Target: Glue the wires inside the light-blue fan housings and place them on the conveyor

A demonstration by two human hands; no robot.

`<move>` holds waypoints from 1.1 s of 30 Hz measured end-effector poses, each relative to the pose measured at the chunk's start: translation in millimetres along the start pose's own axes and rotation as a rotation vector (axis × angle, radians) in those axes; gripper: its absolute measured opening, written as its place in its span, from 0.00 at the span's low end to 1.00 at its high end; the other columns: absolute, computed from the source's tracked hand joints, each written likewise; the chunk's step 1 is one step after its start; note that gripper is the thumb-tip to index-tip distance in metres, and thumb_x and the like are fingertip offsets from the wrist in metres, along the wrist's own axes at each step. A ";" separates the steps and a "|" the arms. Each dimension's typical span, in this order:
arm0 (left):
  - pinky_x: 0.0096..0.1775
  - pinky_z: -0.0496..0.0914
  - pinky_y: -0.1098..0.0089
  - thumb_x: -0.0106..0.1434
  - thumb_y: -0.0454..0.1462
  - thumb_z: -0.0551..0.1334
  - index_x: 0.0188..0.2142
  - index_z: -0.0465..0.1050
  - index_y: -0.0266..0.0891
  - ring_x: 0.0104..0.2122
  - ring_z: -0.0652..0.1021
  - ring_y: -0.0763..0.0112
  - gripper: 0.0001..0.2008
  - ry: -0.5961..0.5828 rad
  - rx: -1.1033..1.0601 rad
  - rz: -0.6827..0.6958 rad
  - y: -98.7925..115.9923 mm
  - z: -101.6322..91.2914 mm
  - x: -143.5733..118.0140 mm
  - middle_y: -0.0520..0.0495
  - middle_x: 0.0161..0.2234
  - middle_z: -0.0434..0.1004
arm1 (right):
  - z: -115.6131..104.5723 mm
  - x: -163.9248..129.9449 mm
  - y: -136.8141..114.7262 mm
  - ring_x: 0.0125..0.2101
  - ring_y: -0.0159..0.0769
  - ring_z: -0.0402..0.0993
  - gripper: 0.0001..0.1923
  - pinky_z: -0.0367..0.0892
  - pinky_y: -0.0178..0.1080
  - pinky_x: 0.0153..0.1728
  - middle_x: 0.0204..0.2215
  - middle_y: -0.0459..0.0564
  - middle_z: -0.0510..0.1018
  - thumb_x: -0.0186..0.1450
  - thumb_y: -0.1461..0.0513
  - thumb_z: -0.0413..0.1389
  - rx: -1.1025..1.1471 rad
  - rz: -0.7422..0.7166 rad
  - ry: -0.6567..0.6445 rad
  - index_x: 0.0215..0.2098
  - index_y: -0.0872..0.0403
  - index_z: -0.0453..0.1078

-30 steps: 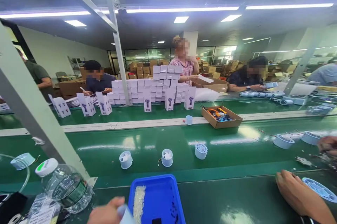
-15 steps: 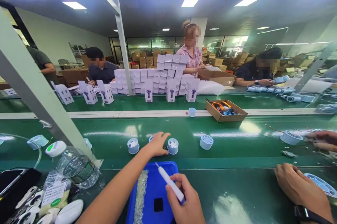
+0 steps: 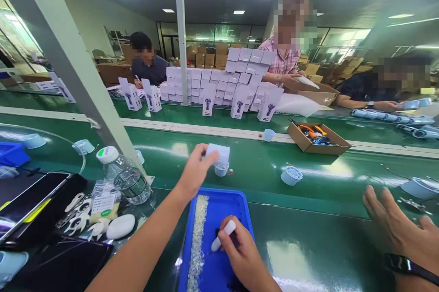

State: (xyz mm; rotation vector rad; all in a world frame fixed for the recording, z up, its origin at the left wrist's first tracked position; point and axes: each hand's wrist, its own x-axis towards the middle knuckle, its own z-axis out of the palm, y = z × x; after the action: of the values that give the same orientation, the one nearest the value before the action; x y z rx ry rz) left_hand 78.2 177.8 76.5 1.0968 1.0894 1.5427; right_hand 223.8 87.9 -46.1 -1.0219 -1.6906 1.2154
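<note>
My left hand point(image 3: 196, 171) is closed around a light blue cylindrical plastic housing point(image 3: 219, 152), raised above the green belt. Just beyond and below it, another round blue housing point(image 3: 221, 170) stands on the belt. In my right hand point(image 3: 242, 247) is a white pen-shaped tool point(image 3: 224, 235), its thin tip pointing down to the left over the blue tray point(image 3: 245, 205). Along the tray's left side lies a strip of small whitish translucent pieces point(image 3: 197, 241). A dark patch in the tray is partly hidden behind my right hand.
A co-worker's hand point(image 3: 394, 223) with a watch is at the right, near a blue housing point(image 3: 420, 187). A plastic bottle point(image 3: 128, 182) stands by the metal post at left. Beyond are a cardboard box of tools point(image 3: 317, 139) and stacked white boxes point(image 3: 219, 84).
My left hand has picked up a blue housing from the belt. My right hand has turned the pen-shaped tool tip-down over the tray. The view has shifted; the co-worker's hand has lifted.
</note>
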 end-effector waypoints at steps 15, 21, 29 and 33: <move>0.34 0.71 0.73 0.56 0.33 0.65 0.27 0.71 0.39 0.31 0.74 0.73 0.04 0.309 -0.449 -0.131 8.1 -81.4 -75.2 0.53 0.28 0.74 | 3.6 2.5 -5.7 0.27 0.33 0.65 0.11 0.64 0.34 0.30 0.28 0.45 0.70 0.67 0.55 0.52 -0.153 -0.176 -0.035 0.31 0.52 0.65; 0.29 0.70 0.76 0.55 0.35 0.68 0.32 0.73 0.40 0.30 0.73 0.73 0.06 0.327 -0.424 -0.166 11.3 -81.5 -83.4 0.52 0.29 0.75 | -15.1 12.6 -3.6 0.28 0.34 0.67 0.13 0.65 0.35 0.30 0.29 0.47 0.70 0.70 0.53 0.46 -0.188 -0.155 0.290 0.39 0.52 0.65; 0.30 0.71 0.75 0.53 0.39 0.70 0.33 0.74 0.40 0.28 0.74 0.72 0.10 0.260 -0.310 -0.248 6.2 -92.7 -94.5 0.51 0.28 0.76 | -28.6 16.6 17.1 0.23 0.33 0.63 0.19 0.62 0.35 0.25 0.24 0.43 0.66 0.70 0.48 0.43 -0.195 -0.029 0.567 0.42 0.54 0.65; 0.30 0.70 0.76 0.53 0.39 0.70 0.40 0.75 0.42 0.27 0.74 0.73 0.15 0.241 -0.281 -0.282 4.3 -89.7 -100.5 0.51 0.30 0.77 | -25.8 19.6 14.3 0.25 0.33 0.64 0.19 0.62 0.36 0.27 0.25 0.44 0.66 0.70 0.49 0.42 -0.212 -0.035 0.577 0.40 0.54 0.65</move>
State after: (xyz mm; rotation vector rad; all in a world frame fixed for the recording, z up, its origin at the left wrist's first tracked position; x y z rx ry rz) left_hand 8.6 66.3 46.6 0.5520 1.0928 1.5664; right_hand 242.9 117.3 -51.4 -1.3130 -1.3813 0.6340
